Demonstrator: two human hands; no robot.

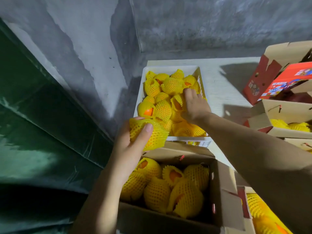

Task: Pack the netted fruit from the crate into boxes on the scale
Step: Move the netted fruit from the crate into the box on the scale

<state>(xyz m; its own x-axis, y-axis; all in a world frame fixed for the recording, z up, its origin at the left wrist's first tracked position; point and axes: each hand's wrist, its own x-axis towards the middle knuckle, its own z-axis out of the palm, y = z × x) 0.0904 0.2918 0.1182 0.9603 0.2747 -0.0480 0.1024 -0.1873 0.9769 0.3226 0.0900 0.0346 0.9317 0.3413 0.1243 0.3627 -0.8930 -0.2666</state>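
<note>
Grey concrete wall fills the whole top of the frame, with a dark green sheet down the left side. Bottom centre there's an open cardboard box, already holding a bunch of fruit in yellow foam netting. Just above it, mid-frame, sits the white plastic crate on a pale table, piled with more netted fruit. More cardboard boxes stack up along the right edge, one red printed box at upper right.

Left hand has its fingers and thumb wrapped around one netted fruit, held between crate and box. Right hand reaches into the crate's right side, fingers curled down onto the pile; can't tell if it's actually gripping one.
</note>
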